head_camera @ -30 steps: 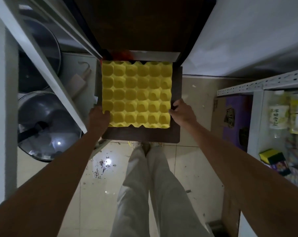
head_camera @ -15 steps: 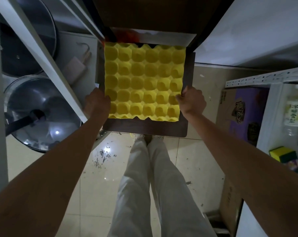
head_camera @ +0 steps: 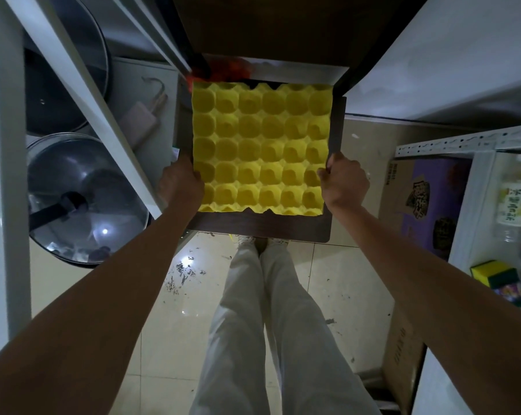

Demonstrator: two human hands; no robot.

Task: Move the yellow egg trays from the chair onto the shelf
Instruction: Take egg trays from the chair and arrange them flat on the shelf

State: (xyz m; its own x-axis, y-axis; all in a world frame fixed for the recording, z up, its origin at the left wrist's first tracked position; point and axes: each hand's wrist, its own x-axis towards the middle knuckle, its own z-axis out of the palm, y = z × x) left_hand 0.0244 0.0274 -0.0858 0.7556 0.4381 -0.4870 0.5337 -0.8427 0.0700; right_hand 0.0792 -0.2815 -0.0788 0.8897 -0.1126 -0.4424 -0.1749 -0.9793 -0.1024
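A yellow egg tray (head_camera: pixel 260 148) with rows of round cups lies over the dark brown chair seat (head_camera: pixel 262 227), seen from straight above. My left hand (head_camera: pixel 180 182) grips the tray's left edge near the front corner. On the opposite side my right hand (head_camera: pixel 344 182) holds the right edge, fingers curled over the rim. Whether more trays are stacked beneath it is hidden. A white metal shelf (head_camera: pixel 82 94) stands on the left, another white shelf (head_camera: pixel 463 143) on the right.
Pans with glass lids (head_camera: pixel 82 202) fill the left shelf. The right shelf holds a bottle (head_camera: pixel 515 202) and a yellow-green sponge (head_camera: pixel 494 274). A purple cardboard box (head_camera: pixel 427 199) stands right of the chair. My legs in pale trousers (head_camera: pixel 265 324) stand on the tiled floor.
Both hands stay on the tray's side edges; the right hand has curled further over its rim. The view has moved closer over the chair.
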